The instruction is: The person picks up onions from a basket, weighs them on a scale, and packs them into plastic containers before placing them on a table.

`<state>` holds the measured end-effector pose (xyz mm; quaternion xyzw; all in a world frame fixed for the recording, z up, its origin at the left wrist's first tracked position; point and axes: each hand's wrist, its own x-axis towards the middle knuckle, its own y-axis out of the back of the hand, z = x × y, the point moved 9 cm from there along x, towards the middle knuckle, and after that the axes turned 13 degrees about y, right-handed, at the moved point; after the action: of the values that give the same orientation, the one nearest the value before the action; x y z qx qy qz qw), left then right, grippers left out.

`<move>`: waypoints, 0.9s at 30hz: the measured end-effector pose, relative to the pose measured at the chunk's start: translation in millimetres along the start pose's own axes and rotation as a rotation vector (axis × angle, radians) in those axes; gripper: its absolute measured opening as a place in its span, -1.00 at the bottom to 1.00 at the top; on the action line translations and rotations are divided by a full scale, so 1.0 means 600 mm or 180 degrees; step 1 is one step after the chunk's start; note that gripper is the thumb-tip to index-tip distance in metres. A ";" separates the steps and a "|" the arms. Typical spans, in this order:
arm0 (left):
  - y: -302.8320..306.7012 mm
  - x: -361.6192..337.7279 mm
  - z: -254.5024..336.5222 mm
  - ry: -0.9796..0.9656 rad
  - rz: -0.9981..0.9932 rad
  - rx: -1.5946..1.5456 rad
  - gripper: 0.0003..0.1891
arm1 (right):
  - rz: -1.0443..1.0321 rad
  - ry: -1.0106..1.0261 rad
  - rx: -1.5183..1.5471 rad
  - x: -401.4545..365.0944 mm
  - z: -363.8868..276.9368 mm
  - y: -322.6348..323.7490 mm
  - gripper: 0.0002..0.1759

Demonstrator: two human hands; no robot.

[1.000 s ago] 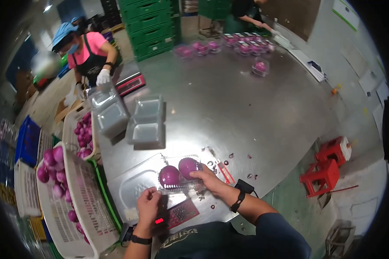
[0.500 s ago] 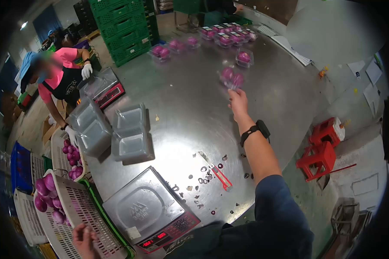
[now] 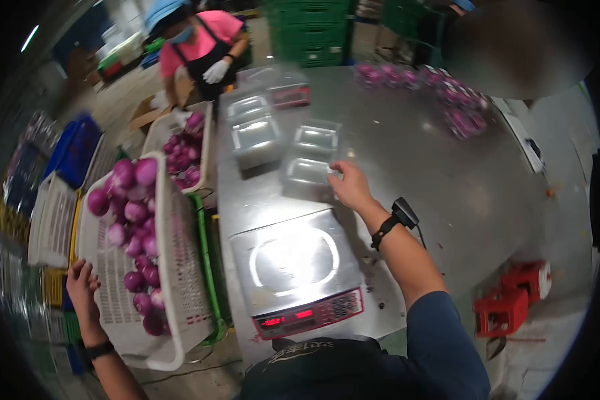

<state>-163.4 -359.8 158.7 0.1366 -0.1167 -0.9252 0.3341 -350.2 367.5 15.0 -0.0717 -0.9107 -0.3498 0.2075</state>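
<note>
A big metal table (image 3: pixel 440 173) is seen beyond the fingers of the right hand (image 3: pixel 351 188). A white basket (image 3: pixel 180 280) is set at the table's left side, and its near rim is touched by the left hand (image 3: pixel 81 288). The fingers of that hand are spread apart on the rim. A scale (image 3: pixel 293 263) is seen just below the right fingers (image 3: pixel 335 175), near the person's body. A stack of clear boxes (image 3: pixel 305 172) is touched by those fingers at its right edge. It cannot be told if the fingers are clamped on the box or only laid on it, as the picture is blurred. Round purple fruits (image 3: pixel 135 212) are piled in the basket, just above the left fingers. A black band (image 3: pixel 385 228) is worn on the right wrist.
</note>
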 end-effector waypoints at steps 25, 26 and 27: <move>-0.146 0.475 -0.009 -0.1101 0.1570 0.3873 0.15 | -0.1108 0.0267 -0.1432 0.030 0.004 -0.241 -0.79; -0.146 0.482 -0.012 -0.1103 0.1586 0.3865 0.15 | -0.1182 0.0365 -0.1497 0.023 0.014 -0.242 -0.79; -0.149 0.482 -0.009 -0.1258 0.1613 0.3876 0.14 | -0.1253 0.0463 -0.1558 0.024 0.009 -0.247 -0.80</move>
<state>-428.2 -481.5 75.3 0.0972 -0.7029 -0.5957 0.3763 -406.0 260.3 -72.4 0.0833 -0.7787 -0.5960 0.1771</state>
